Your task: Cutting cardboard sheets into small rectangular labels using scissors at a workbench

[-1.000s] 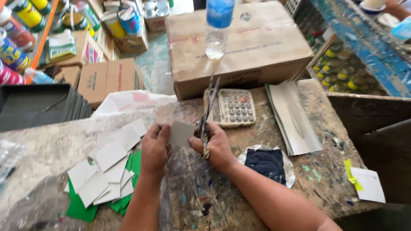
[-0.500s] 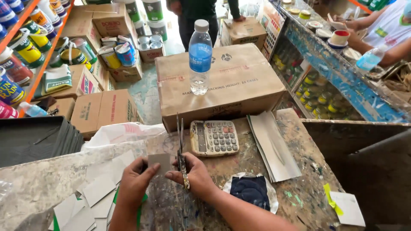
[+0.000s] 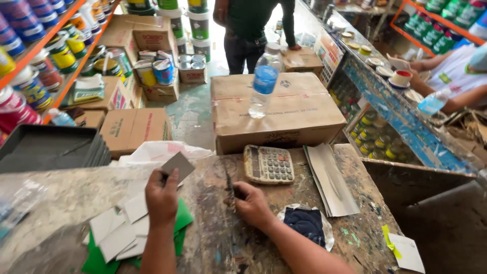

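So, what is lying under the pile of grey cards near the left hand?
Green sheets show under the grey cards, sticking out at the pile's lower and right edges beside the left hand. How many there are, and the table under them, is covered.

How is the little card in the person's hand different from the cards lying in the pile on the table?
The grey card is held up in the left hand, alone and tilted on a corner; the pile of cards lies flat on the table, overlapping. The held card looks darker grey; the pile looks paler, with green sheets under it. Both are small, flat, straight-edged pieces.
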